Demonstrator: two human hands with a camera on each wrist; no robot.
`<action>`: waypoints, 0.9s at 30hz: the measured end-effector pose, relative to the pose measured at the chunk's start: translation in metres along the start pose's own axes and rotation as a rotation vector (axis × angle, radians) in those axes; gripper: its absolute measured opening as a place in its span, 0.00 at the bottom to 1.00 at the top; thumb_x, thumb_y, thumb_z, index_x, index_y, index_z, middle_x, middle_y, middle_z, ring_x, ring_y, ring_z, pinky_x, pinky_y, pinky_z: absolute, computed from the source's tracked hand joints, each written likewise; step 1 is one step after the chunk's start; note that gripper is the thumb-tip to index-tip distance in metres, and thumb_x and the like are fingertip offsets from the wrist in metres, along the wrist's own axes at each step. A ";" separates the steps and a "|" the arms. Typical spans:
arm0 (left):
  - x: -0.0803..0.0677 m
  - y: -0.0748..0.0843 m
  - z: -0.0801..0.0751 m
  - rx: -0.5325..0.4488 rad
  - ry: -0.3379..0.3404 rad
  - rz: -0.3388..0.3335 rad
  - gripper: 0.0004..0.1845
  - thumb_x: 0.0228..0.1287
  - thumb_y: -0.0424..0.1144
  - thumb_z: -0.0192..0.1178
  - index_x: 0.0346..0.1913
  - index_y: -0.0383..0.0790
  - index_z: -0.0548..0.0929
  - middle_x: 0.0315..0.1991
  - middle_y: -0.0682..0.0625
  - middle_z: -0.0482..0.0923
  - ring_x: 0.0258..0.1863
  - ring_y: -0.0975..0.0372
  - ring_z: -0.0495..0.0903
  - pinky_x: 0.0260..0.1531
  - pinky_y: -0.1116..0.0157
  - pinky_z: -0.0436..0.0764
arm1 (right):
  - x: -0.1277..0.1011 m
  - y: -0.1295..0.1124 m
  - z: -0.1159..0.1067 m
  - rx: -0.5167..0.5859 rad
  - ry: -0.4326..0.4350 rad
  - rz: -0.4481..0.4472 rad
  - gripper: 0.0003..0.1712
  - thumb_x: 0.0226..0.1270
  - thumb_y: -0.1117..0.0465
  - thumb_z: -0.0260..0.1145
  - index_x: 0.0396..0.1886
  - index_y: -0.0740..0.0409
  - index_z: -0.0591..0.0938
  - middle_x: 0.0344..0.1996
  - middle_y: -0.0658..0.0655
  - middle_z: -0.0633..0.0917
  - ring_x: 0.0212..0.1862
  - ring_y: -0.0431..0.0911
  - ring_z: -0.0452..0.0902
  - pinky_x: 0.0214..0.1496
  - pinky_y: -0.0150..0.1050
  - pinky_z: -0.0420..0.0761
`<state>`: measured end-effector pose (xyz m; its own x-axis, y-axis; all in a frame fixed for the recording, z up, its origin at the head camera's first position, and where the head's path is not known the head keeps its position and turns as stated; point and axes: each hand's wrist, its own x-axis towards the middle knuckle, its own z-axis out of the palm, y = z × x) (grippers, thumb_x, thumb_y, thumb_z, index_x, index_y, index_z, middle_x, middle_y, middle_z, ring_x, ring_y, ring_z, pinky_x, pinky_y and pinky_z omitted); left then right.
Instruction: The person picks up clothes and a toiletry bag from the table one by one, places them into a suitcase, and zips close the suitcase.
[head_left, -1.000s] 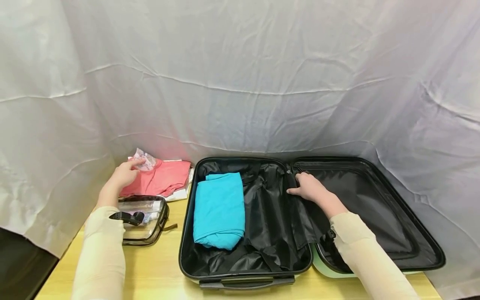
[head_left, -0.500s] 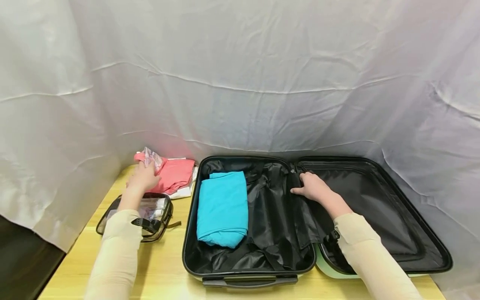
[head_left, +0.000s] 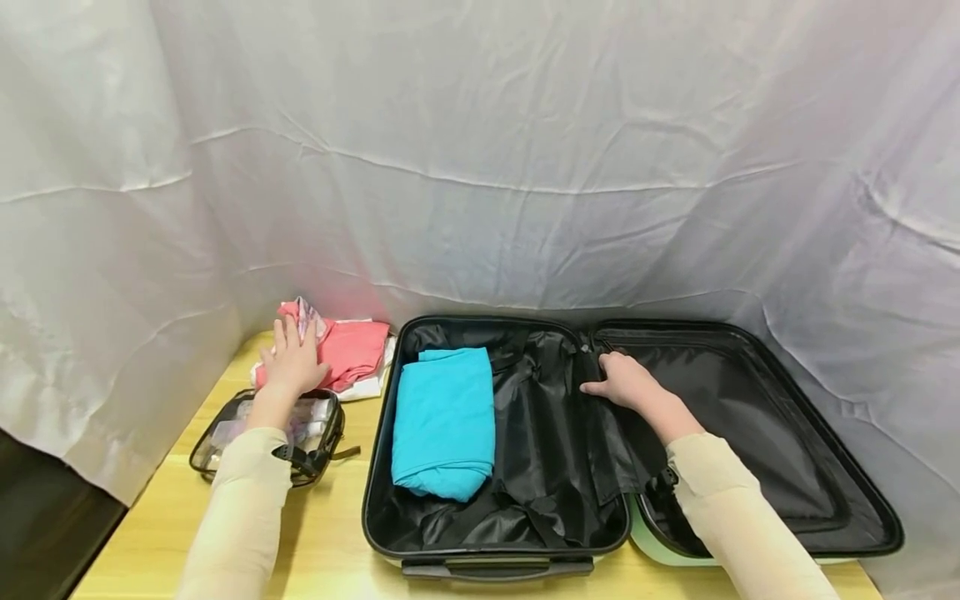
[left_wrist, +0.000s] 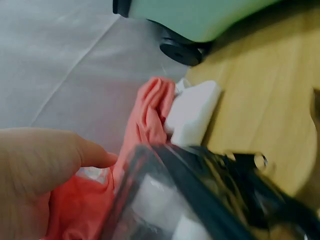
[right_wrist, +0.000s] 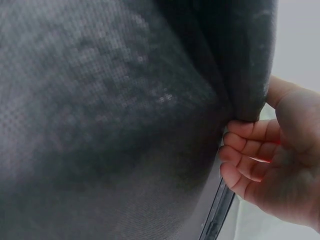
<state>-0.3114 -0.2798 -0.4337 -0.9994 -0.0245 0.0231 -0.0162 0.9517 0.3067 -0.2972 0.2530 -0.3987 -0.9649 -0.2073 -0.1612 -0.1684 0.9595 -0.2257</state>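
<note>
My left hand [head_left: 292, 358] lies over the left part of a folded coral garment [head_left: 356, 346], its fingers spread and fairly straight. A small patterned cloth [head_left: 309, 315] sits by those fingertips. Beneath the left wrist is a clear toiletry pouch [head_left: 330, 408] with black edging and white-capped bottles inside. On the right, my right hand [head_left: 626, 385] pinches the edge of the black fabric divider [right_wrist: 115, 120], fingers curled against it in the right wrist view. That divider hangs at the hinge of an open suitcase [head_left: 498, 550]. A folded turquoise cloth [head_left: 444, 421] rests in the suitcase's left half.
White folded cloth [head_left: 367, 387] lies under the coral garment. The suitcase's other half [head_left: 750, 417] lies open at the right, with a black lining. A pale curtain [head_left: 480, 167] closes off the back and sides of the wooden table [head_left: 330, 533].
My left hand has shifted right and its fingers have spread over the coral garment. My right hand keeps its hold on the divider. The turquoise cloth stays put.
</note>
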 end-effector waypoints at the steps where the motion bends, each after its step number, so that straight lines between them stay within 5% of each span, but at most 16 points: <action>1: -0.001 -0.002 0.002 0.017 0.006 0.009 0.48 0.62 0.44 0.59 0.76 0.30 0.44 0.74 0.26 0.22 0.74 0.33 0.24 0.63 0.26 0.31 | 0.000 0.000 0.001 0.000 -0.002 -0.003 0.25 0.63 0.45 0.67 0.40 0.65 0.77 0.34 0.63 0.79 0.34 0.53 0.74 0.34 0.46 0.73; 20: -0.003 -0.001 0.011 0.134 0.095 0.107 0.43 0.60 0.37 0.57 0.74 0.25 0.50 0.76 0.27 0.32 0.76 0.37 0.29 0.67 0.31 0.28 | 0.000 -0.001 0.001 0.008 0.002 -0.003 0.24 0.64 0.46 0.67 0.39 0.64 0.76 0.33 0.63 0.78 0.32 0.52 0.72 0.32 0.44 0.72; 27: 0.001 0.006 0.014 0.140 0.098 0.135 0.40 0.62 0.39 0.57 0.73 0.27 0.55 0.75 0.26 0.41 0.73 0.31 0.41 0.67 0.30 0.38 | -0.002 0.001 -0.003 0.018 0.001 0.002 0.25 0.64 0.45 0.67 0.41 0.65 0.77 0.35 0.64 0.79 0.32 0.52 0.73 0.32 0.43 0.72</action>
<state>-0.3128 -0.2702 -0.4456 -0.9854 0.0826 0.1492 0.1064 0.9815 0.1595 -0.2958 0.2547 -0.3958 -0.9654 -0.2053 -0.1609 -0.1630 0.9564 -0.2424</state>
